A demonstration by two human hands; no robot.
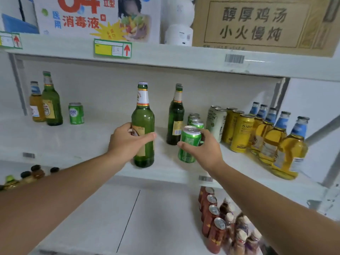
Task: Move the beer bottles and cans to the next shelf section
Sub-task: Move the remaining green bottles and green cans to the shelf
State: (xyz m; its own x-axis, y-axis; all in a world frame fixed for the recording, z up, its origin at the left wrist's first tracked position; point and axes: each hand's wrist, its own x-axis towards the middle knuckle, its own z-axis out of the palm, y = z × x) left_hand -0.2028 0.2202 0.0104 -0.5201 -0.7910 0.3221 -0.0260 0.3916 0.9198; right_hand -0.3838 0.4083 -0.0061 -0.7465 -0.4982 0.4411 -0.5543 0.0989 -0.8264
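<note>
My left hand grips a tall green beer bottle upright near the middle of the white shelf. My right hand holds a green beer can just to its right, tilted slightly. Behind the can stand more green bottles and green cans. Further right are white and gold cans and a row of yellow bottles with blue neck labels. In the left section stand a yellow bottle, a green bottle and a green can.
A shelf above carries a printed white carton, a white container and a brown cardboard box. Below, the lower shelf holds red cans and small bottles at right, dark-capped bottles at left. A grey upright divides sections.
</note>
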